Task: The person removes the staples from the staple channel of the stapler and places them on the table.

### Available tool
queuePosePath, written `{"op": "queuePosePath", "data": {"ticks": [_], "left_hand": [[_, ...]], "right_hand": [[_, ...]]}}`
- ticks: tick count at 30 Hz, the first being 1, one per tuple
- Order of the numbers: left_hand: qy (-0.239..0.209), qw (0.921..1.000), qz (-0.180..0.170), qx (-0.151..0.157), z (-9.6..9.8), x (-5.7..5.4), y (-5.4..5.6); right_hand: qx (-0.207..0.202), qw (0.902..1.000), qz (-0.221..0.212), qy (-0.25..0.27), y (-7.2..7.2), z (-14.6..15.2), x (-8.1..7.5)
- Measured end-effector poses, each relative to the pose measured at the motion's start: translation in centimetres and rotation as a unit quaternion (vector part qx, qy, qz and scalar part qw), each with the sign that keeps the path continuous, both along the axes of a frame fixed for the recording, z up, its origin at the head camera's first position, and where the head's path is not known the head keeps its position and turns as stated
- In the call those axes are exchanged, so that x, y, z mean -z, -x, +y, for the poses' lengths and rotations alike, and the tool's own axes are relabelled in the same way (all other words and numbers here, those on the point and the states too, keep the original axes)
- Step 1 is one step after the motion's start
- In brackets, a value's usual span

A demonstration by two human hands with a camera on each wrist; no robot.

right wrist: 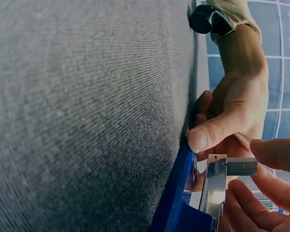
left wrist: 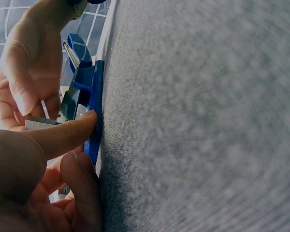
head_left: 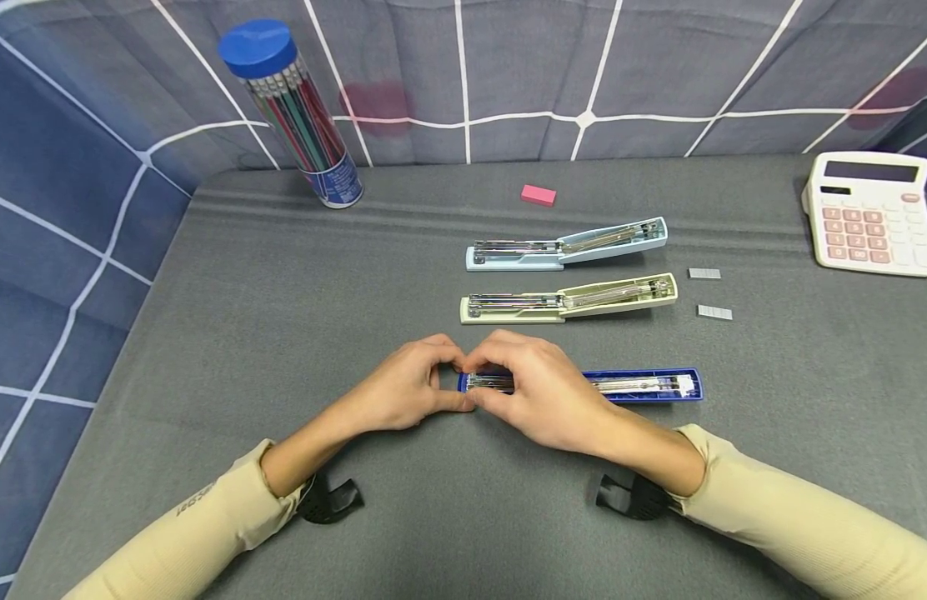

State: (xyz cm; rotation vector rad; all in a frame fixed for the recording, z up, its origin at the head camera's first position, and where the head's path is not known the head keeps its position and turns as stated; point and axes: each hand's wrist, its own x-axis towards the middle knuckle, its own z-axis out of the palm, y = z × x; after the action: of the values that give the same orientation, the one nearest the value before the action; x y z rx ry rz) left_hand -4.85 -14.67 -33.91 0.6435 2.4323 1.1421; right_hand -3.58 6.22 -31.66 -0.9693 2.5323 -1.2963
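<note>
A blue stapler (head_left: 654,386) lies opened out on the grey table, its metal magazine uncovered. My left hand (head_left: 407,385) grips the stapler's left end, thumb on the near side and fingers on the far side. Over the magazine, my right hand (head_left: 542,390) pinches a short strip of staples (right wrist: 242,167) between thumb and fingertips. In the right wrist view the strip stands out from the edge of the magazine (right wrist: 213,188); whether it touches the metal I cannot tell. From above, the right hand hides the stapler's middle.
Behind lie an opened pale green stapler (head_left: 512,317) and an opened light blue stapler (head_left: 516,266). Two staple strips (head_left: 704,273) sit to their right. Farther back are a pink eraser (head_left: 538,195), a pencil tub (head_left: 302,125) and a calculator (head_left: 872,217).
</note>
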Motion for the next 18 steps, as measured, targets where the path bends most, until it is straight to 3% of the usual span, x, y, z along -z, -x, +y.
{"op": "queuePosePath", "data": {"ticks": [7,18], "left_hand": [[-0.006,1.0000,0.003,0.000,-0.01,0.15,0.02],[0.009,0.9998,0.017,0.006,-0.03,0.23,0.02]], "right_hand": [[0.015,0.9993,0.014,-0.031,0.21,-0.31,0.10],[0.002,0.9961,0.046,-0.076,0.28,-0.85,0.00]]}}
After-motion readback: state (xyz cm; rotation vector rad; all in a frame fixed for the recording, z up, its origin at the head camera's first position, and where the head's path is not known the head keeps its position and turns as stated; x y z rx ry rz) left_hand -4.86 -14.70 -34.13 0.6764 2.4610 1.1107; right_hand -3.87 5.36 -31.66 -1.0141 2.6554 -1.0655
